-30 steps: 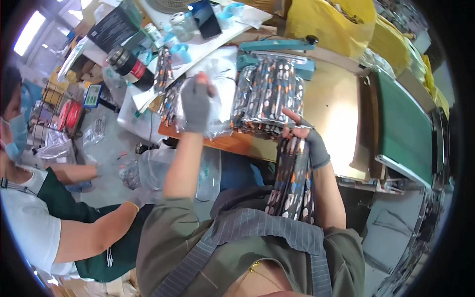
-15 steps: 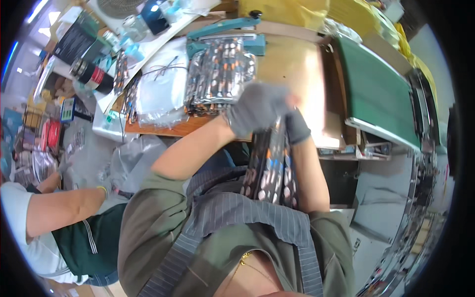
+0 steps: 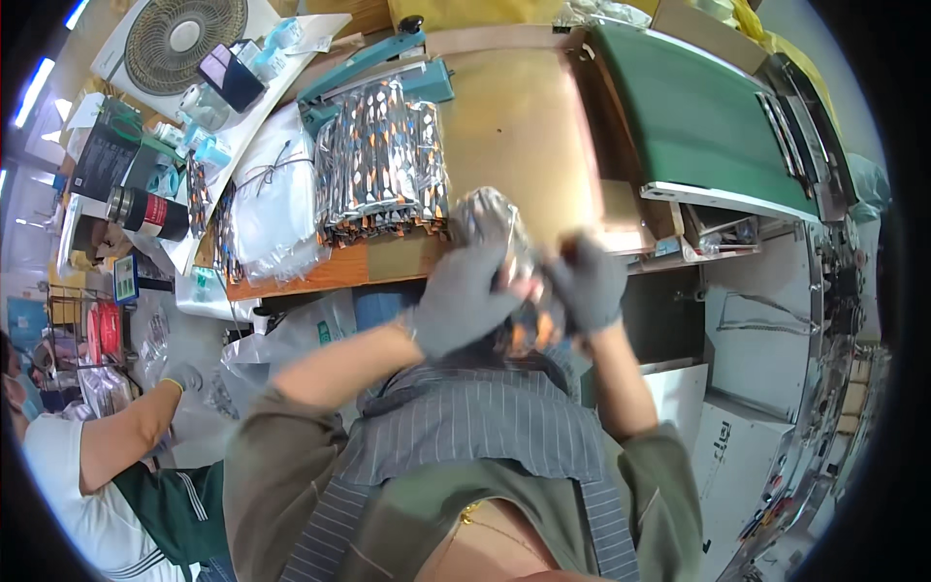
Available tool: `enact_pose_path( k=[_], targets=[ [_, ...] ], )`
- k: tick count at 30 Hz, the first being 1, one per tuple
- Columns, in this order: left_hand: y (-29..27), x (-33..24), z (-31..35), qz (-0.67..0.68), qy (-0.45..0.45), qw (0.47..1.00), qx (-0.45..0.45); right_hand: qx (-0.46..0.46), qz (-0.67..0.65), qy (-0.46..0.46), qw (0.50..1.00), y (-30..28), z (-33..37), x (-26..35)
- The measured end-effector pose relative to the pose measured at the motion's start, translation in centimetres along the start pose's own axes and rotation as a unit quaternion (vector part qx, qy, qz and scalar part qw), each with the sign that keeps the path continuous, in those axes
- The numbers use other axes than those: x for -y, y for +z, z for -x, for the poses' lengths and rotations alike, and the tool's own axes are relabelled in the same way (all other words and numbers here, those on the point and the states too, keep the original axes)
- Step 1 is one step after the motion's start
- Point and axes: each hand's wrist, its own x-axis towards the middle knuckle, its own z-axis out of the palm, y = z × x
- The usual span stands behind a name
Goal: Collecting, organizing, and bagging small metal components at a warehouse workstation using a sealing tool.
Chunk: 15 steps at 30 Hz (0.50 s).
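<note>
My left hand (image 3: 470,297), in a grey glove, is closed round a bundle of slim black packets (image 3: 492,225) with orange and white marks. Shiny clear plastic covers the bundle's upper part. Its lower end shows below the fingers, in front of my striped apron. At the bundle's right edge is my right hand (image 3: 592,283), also gloved, its fingers curled and blurred; what they pinch is hidden. Beyond my left hand, a stack of similar packets (image 3: 378,165) in clear plastic lies on the table, beside a pile of clear bags (image 3: 279,199).
A teal bar sealer (image 3: 359,76) stands behind the stack. Right of the tan board (image 3: 519,126) is a green-topped surface (image 3: 703,121). A flask (image 3: 147,212) and a fan (image 3: 184,44) stand at left. A co-worker's arm (image 3: 131,432) reaches in at lower left.
My hands have come down toward my body and moved apart. The bundle's plastic-covered end now shows above my left hand. The table appears shifted left in the view.
</note>
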Motion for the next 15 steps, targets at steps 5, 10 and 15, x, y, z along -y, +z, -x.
enact_pose_path(
  k=[5,10,15],
  targets=[
    [-6.7,0.6,-12.0,-0.203,0.074,0.965,-0.15,-0.187,-0.087,-0.223,0.953,-6.1,-8.7,5.7],
    [-9.7,-0.4,-16.2,-0.068,-0.163,0.966,0.189,-0.05,0.114,-0.12,0.985,-9.4,-16.1,3.2],
    [-9.3,1.9,-18.6,-0.222,-0.022,0.975,0.021,-0.023,0.036,-0.066,0.997,-7.3,-18.9,0.3]
  ],
)
